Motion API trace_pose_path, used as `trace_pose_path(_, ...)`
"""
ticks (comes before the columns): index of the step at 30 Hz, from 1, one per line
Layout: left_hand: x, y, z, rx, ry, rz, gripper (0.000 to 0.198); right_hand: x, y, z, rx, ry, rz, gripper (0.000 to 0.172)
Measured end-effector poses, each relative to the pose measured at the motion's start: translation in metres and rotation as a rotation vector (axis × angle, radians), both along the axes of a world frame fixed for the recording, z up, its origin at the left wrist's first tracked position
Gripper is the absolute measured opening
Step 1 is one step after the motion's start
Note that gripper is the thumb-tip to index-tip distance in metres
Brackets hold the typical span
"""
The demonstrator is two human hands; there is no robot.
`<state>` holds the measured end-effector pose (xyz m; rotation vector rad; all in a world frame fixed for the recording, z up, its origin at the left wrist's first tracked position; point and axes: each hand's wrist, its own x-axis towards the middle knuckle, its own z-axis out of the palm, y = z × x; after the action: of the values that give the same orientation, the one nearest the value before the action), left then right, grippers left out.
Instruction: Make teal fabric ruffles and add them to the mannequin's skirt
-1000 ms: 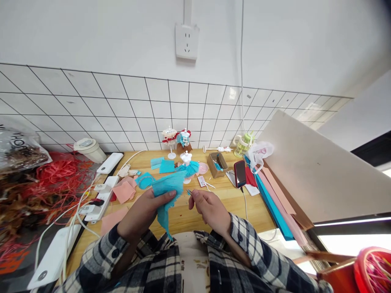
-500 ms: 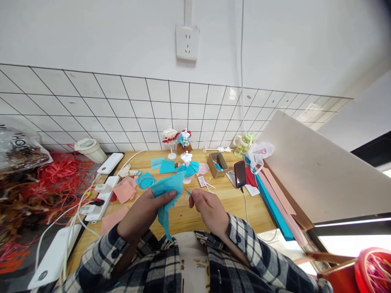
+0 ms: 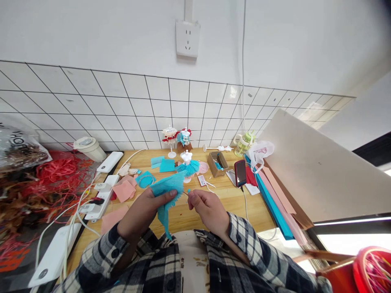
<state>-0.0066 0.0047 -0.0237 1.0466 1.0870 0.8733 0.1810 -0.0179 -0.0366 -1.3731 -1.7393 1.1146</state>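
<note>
Pinched in my left hand (image 3: pixel 154 202) is a piece of turquoise crepe paper (image 3: pixel 165 186), its fringed edge facing right and a strip hanging down. My right hand (image 3: pixel 205 205) is closed, with thumb and forefinger pinching a thin dark stick or needle (image 3: pixel 185 193). Its tip reaches the fringed edge of the paper; I cannot tell whether it goes through. Just beyond the paper stands a small white dress form (image 3: pixel 186 156) in a turquoise paper skirt (image 3: pixel 190 167).
Turquoise paper squares (image 3: pixel 167 165), peach paper pieces (image 3: pixel 124 189) and a ring (image 3: pixel 146 181) lie on the wooden table (image 3: pixel 220 207). A small cardboard box (image 3: pixel 218 164), a propped phone (image 3: pixel 240 173), a green bottle (image 3: pixel 245 143), power strips (image 3: pixel 103 198) and paper rolls (image 3: pixel 269 199) stand around.
The thin stick in my right hand has shifted slightly left, and its tip now meets the paper edge. My left hand and the paper hold nearly still.
</note>
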Motion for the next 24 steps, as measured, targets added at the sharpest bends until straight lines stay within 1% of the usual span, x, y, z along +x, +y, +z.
trace_pose_path(7,0.0003,0.0006,-0.0032,-0.004,0.02,-0.025,0.016,0.0005,0.0009,-0.0015,-0.006,-0.004,-0.007,0.055)
trace_pose_path(15,0.0013,-0.0005,-0.0005,-0.024,0.003,-0.028,0.017,0.0028,0.0001,-0.0003,0.005,-0.025,-0.006,0.052)
trace_pose_path(24,0.0015,-0.0011,-0.0018,-0.022,0.015,-0.035,0.018,0.0021,-0.0015,-0.0006,0.011,-0.007,-0.021,0.052)
